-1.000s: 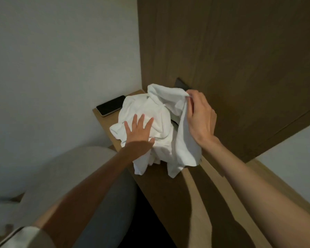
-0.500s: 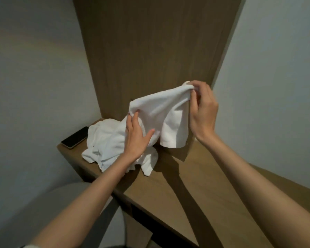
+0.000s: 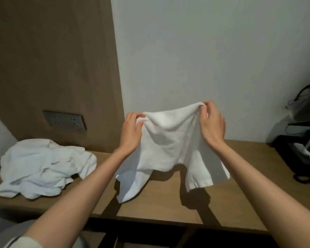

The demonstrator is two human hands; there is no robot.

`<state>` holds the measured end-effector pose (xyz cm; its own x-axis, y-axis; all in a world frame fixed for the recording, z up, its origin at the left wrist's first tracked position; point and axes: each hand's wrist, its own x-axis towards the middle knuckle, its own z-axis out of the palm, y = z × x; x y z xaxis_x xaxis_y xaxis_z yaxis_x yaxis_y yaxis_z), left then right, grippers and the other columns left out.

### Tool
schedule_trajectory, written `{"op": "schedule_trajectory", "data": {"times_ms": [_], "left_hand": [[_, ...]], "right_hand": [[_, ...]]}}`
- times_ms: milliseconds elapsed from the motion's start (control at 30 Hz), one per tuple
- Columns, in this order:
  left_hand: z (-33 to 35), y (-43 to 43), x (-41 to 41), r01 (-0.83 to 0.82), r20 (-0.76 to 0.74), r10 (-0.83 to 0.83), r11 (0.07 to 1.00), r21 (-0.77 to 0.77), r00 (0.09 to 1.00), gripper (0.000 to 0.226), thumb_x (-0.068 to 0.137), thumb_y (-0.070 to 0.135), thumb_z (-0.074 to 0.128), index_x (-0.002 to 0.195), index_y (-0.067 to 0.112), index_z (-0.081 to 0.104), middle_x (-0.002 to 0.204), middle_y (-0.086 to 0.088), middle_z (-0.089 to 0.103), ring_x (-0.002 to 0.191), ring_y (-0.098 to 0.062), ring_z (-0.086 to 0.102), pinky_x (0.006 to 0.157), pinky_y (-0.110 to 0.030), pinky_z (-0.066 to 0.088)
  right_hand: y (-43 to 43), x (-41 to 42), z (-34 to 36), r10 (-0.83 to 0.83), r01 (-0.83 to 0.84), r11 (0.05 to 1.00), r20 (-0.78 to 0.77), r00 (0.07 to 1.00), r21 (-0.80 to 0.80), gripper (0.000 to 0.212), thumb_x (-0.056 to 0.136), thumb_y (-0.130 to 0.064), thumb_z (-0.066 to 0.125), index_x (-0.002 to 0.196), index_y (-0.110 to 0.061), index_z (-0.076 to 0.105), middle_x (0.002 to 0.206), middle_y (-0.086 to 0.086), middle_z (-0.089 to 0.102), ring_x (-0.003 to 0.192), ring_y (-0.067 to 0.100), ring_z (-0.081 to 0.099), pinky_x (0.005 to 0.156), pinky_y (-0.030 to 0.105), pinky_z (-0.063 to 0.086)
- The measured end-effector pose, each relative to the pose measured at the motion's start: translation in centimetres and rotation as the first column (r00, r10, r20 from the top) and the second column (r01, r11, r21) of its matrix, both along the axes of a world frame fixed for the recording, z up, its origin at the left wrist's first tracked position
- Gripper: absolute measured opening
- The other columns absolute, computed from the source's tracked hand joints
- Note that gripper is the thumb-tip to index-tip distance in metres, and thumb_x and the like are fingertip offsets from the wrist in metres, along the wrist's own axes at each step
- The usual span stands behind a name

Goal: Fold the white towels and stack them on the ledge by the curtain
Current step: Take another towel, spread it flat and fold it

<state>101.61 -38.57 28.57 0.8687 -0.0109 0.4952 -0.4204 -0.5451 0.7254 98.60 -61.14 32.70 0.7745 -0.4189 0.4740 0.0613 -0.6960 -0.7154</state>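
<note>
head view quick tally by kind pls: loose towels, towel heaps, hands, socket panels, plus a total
held towel: 1, pinched at its top edge by both hands
towel heap: 1, the towels within it cannot be counted
hands: 2, left hand and right hand
socket panel: 1
total: 5

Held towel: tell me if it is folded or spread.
Spread, not folded: the left hand and right hand pinch the top edge of the towel, which hangs loose between them.
</note>
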Motion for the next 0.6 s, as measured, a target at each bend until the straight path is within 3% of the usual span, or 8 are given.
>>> {"op": "schedule_trajectory", "data": {"times_ms": [167,233,300,333,433,500,600], "left_hand": [[-1.1,-7.9,1.8,0.179,-0.035,-0.176,0.978,0.105,0.984,0.022,0.095,0.000,0.049,0.106,0.004,0.067,0.105,-0.009,0.056,0.098,-0.016,0.053,0.084,-0.006,0.032],[-1.8,-11.3,3.2,0.214,-0.140,-0.192,0.963,0.162,0.971,0.031,0.097,0.000,0.044,0.124,0.002,0.059,0.127,-0.018,0.052,0.121,-0.027,0.048,0.100,-0.017,0.030],[-3.3,-14.6,4.1,0.296,-0.326,-0.200,0.913,0.280,0.924,0.045,0.101,0.010,0.040,0.145,0.008,0.035,0.156,-0.018,0.019,0.145,-0.029,0.016,0.115,-0.028,0.011],[-4.5,-15.9,4.3,0.333,-0.396,-0.194,0.886,0.322,0.898,0.051,0.101,0.015,0.041,0.149,0.014,0.025,0.159,-0.015,0.004,0.147,-0.028,0.002,0.116,-0.032,0.004],[-8.5,-18.0,3.3,0.353,-0.476,-0.159,0.867,0.351,0.865,0.060,0.099,0.018,0.046,0.151,0.026,0.018,0.160,-0.009,-0.008,0.147,-0.027,-0.010,0.118,-0.044,-0.001],[-11.3,-18.2,2.1,0.313,-0.505,-0.097,0.878,0.363,0.858,0.062,0.097,0.008,0.044,0.151,0.024,0.019,0.160,-0.008,-0.007,0.147,-0.027,-0.011,0.118,-0.047,-0.002],[-14.3,-17.2,0.3,0.265,-0.568,0.016,0.874,0.407,0.823,0.074,0.086,-0.011,0.042,0.151,0.018,0.020,0.160,-0.009,-0.004,0.147,-0.028,-0.009,0.118,-0.044,0.000]], "right_hand": [[-9.0,-0.9,-3.3,-0.088,0.074,0.993,-0.162,0.983,-0.092,0.024,0.097,-0.026,0.046,0.110,-0.020,0.066,0.109,0.010,0.069,0.103,0.034,0.060,0.074,0.032,0.039],[-12.7,-1.1,-4.9,-0.092,0.078,0.993,-0.170,0.981,-0.089,0.026,0.095,-0.019,0.050,0.117,-0.017,0.065,0.115,0.012,0.066,0.109,0.034,0.057,0.087,0.036,0.041],[-16.1,-1.1,-6.8,-0.099,0.071,0.990,-0.233,0.967,-0.125,0.037,0.092,-0.007,0.054,0.128,-0.013,0.058,0.121,0.017,0.057,0.116,0.036,0.047,0.100,0.038,0.034],[-17.5,-1.1,-7.9,-0.114,0.069,0.984,-0.278,0.954,-0.167,0.041,0.090,-0.004,0.055,0.130,-0.013,0.056,0.121,0.018,0.053,0.117,0.036,0.043,0.101,0.037,0.031],[-19.6,-1.5,-11.7,0.014,-0.110,0.973,-0.426,0.904,-0.202,0.031,0.089,-0.005,0.057,0.118,-0.014,0.063,0.116,0.013,0.055,0.115,0.031,0.045,0.097,0.031,0.031],[-19.4,-1.9,-14.4,0.163,-0.263,0.958,-0.542,0.824,-0.111,0.022,0.091,-0.010,0.056,0.110,-0.017,0.065,0.113,0.006,0.057,0.109,0.023,0.052,0.090,0.028,0.037],[-17.8,-2.4,-18.2,0.251,-0.386,0.922,-0.695,0.674,-0.041,0.019,0.094,-0.021,0.049,0.107,-0.021,0.063,0.112,0.002,0.056,0.104,0.020,0.056,0.085,0.032,0.046]]}}
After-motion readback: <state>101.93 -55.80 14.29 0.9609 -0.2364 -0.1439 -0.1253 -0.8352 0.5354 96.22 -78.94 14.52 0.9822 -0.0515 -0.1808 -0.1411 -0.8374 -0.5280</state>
